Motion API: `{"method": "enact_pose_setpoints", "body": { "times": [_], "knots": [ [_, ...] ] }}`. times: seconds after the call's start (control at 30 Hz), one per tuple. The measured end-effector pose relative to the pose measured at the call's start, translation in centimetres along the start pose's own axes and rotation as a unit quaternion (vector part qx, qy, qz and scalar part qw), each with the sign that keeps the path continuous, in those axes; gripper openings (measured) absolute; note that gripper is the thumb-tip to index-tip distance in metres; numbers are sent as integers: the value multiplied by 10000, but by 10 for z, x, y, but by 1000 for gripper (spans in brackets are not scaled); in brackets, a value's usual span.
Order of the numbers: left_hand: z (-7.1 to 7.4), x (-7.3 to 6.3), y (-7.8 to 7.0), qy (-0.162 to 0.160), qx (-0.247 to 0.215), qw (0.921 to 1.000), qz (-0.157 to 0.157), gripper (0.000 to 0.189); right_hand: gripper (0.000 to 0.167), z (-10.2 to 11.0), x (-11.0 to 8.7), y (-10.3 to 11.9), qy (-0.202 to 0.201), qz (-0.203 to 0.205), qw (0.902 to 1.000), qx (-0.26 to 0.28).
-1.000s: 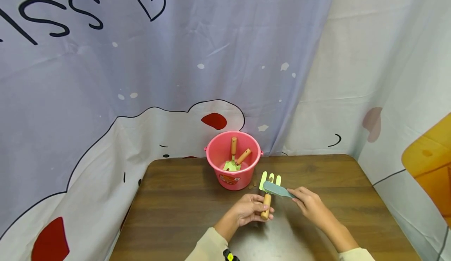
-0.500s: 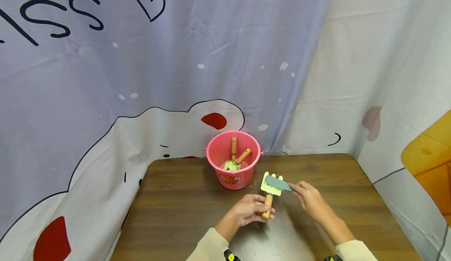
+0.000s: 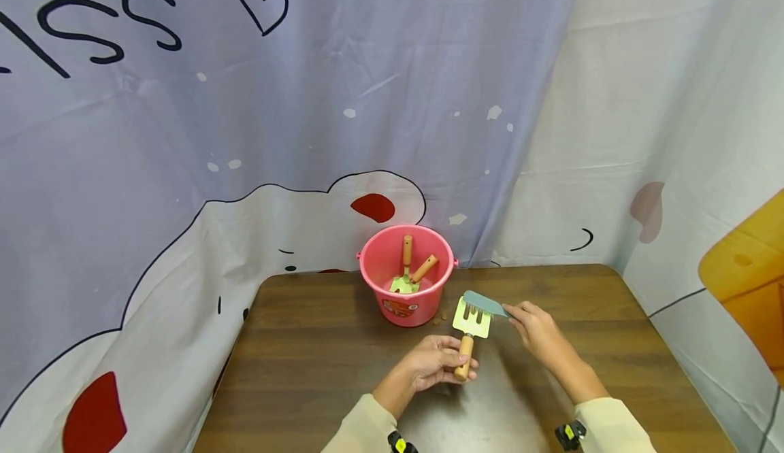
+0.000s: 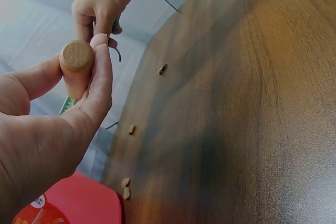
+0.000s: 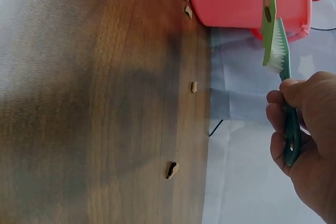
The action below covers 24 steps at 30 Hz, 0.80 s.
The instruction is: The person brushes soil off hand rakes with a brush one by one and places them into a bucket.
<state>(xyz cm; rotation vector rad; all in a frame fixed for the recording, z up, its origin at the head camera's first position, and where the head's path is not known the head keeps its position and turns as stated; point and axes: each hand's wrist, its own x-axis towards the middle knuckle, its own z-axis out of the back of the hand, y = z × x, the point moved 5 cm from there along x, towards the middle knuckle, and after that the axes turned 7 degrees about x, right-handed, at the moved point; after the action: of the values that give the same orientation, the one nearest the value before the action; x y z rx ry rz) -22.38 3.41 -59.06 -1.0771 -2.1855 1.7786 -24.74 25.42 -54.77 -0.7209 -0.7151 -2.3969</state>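
My left hand [image 3: 431, 363] grips the wooden handle [image 4: 76, 59] of a small light-green garden fork [image 3: 470, 318], holding it above the table with the tines pointing away. In my right hand [image 3: 537, 336] is a teal brush [image 3: 484, 302] with white bristles [image 5: 276, 56], pinched by its handle. The right wrist view shows those bristles against the green face of the fork. Behind the left hand stands a pink bucket [image 3: 407, 307]; two wooden-handled tools lean inside it, one with a green head [image 3: 404, 284].
Several small brown bits lie on the wooden table [image 3: 306, 358], among them a dark-edged piece [image 5: 172, 170] and a pair beside the bucket [image 4: 126, 188]. A printed curtain [image 3: 306, 99] hangs behind the table and along its sides.
The brush in my right hand has moved up along the fork toward the tine tips. The fork's face has turned more toward the head camera, while the left hand has barely moved.
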Motion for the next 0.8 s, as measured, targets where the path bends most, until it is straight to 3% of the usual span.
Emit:
{"method": "enact_pose_setpoints", "body": {
  "times": [0.2,0.5,0.67,0.8],
  "knots": [
    [0,-3,0,66,-12,10000,18,30,32,-2,7,-13,-42,-251,9996,-139],
    [1,-2,0,61,-9,10000,-26,31,29,1,17,-30,367,-885,9953,164],
    [3,0,-1,-24,43,10000,-32,30,30,7,14,-25,472,-942,9940,304],
    [4,2,-1,-105,54,9999,-71,29,31,13,10,-11,429,-711,9955,455]
  ]
}}
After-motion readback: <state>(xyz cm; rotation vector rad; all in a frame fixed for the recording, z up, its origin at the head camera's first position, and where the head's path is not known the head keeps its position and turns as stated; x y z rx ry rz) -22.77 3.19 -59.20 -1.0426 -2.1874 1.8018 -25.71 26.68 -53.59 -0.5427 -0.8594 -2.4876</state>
